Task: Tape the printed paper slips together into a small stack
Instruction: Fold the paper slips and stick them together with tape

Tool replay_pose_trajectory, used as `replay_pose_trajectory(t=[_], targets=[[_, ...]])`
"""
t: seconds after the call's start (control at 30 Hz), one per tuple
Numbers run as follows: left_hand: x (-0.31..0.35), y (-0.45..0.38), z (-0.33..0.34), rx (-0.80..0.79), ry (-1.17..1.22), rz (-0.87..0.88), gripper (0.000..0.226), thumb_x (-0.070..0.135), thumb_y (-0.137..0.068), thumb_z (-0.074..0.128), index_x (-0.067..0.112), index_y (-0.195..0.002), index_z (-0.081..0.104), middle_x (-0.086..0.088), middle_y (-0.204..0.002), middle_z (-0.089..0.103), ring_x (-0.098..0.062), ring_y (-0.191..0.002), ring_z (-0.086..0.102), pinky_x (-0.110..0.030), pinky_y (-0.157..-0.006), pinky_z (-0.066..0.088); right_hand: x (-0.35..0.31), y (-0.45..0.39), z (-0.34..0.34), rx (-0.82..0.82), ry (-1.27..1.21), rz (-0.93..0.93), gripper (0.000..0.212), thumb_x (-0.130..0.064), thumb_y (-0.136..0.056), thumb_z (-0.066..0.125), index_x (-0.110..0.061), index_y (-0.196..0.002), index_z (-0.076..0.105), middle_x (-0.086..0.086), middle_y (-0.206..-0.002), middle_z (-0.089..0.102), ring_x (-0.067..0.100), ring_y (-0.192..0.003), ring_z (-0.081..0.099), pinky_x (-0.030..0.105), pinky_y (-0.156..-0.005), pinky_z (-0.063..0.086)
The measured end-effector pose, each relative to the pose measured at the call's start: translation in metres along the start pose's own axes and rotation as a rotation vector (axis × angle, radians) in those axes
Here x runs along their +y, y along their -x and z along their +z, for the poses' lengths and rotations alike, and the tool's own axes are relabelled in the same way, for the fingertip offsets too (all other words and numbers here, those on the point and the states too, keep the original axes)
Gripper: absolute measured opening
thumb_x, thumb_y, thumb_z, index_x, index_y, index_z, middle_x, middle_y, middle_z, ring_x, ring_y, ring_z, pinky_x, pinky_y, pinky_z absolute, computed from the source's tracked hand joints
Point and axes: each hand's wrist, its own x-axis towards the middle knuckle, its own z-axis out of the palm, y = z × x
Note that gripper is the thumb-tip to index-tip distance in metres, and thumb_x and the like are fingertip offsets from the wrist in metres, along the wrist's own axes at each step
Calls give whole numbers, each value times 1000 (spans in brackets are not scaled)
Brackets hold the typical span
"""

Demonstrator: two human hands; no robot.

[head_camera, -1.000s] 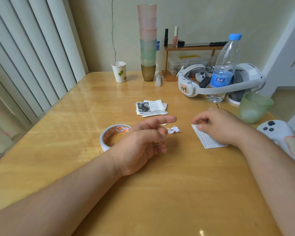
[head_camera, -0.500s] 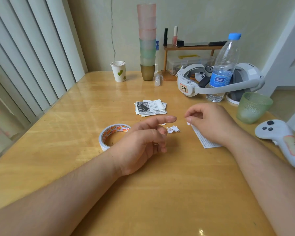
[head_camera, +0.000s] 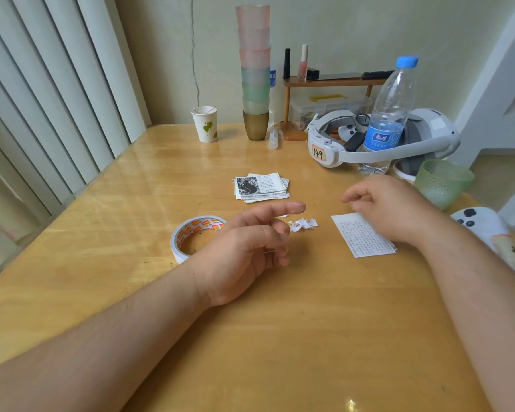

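Bare table [head_camera: 280, 337] lay open across the near half. Farther in, the tape roll [head_camera: 195, 237] and paper scraps [head_camera: 303, 224] flanked the left hand [head_camera: 244, 251] — the slip pile [head_camera: 260, 187] stood beyond. Bottle [head_camera: 387, 120], headset [head_camera: 378, 141] and green cup [head_camera: 442, 182] crowded the far right.

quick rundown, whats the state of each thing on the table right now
left hand: forefinger out, other fingers loosely curled, holding nothing visible
right hand: over the single slip, fingers curled, grip unclear
single slip: flat, print up
slip pile: loosely stacked, untouched
tape roll: lying flat
paper scraps: crumpled, loose
water bottle: upright, capped
green glass: upright
paper cup: upright
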Motion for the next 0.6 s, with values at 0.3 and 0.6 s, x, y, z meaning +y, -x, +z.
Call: replay_pose_trajectory(t=[0.3,0.6], targets=[[1,1,0,-7,-13,4,53,-1,-76,55,16,-123,74,-2,-82,51,-19,-71,48,-31,-71,47,16,1,-3,-158,45,-5,18,-35,-81,86,-39,-90,71,-10,-105,56,7,-97,55,32,-87,45],[1,2,1,0,-18,2,54,-2,-76,55,14,-125,72,-2,-81,51,-19,-70,48,-32,-71,45,14,1,-3,-176,11,54,21,-33,-81,87,-39,-91,71,-7,-96,56,5,-82,54,29,-65,38]])
